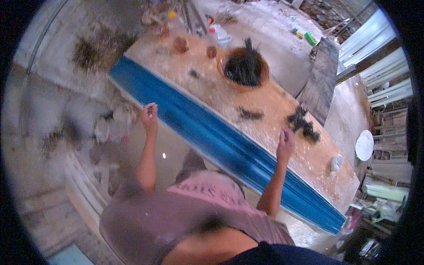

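A table with a whitish-dusted orange-brown top (274, 104) slants across the view, its near side a long blue panel (212, 130). My left hand (150, 110) is at the panel's near edge, toward the left end, with its fingers curled together. My right hand (286, 139) is over the tabletop, its fingers also curled in. Whatever either hand may hold is too small or blurred to make out. Just beyond my right hand lies a cluster of dark clumps (304, 123). A smaller dark piece (251, 113) lies to its left.
An orange-brown basin (264, 75) with dark material stands at the table's far side. Small round brown items (180, 45) sit at the far left, and a whitish lump (336, 163) at the right end. A grey plank surface (319, 81) stands behind. A white round object (364, 145) is farther right.
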`<control>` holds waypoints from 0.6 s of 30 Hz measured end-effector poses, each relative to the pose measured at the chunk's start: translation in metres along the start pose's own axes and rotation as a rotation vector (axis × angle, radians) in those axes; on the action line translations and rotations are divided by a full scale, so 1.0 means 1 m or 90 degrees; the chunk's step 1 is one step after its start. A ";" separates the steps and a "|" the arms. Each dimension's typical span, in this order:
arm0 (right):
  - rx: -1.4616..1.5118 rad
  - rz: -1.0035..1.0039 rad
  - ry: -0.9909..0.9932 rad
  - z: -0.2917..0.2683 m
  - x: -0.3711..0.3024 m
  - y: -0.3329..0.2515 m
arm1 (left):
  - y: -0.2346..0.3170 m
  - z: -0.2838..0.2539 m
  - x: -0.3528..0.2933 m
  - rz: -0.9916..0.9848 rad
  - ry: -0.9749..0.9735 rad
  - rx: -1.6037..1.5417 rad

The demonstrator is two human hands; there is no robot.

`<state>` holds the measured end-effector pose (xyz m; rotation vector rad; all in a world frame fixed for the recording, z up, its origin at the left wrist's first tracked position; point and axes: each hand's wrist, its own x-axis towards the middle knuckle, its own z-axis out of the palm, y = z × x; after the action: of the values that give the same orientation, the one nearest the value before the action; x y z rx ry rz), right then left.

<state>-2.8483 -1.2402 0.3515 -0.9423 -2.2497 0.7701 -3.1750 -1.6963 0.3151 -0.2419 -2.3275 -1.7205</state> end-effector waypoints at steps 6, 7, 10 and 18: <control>-0.019 0.218 0.112 0.012 -0.062 -0.033 | -0.068 0.126 0.286 0.068 -0.125 0.001; -0.065 0.206 0.092 0.006 -0.072 -0.042 | -0.082 0.144 0.323 0.059 -0.118 -0.008; -0.117 0.198 0.078 -0.010 -0.102 -0.063 | -0.109 0.166 0.442 0.030 -0.276 -0.065; -0.195 0.318 0.055 -0.033 -0.151 -0.111 | -0.123 0.210 0.505 -0.006 -0.491 0.009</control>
<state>-2.7840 -1.4105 0.4074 -1.6899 -2.1122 0.5766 -3.7112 -1.5358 0.2879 -1.0540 -2.8272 -1.8288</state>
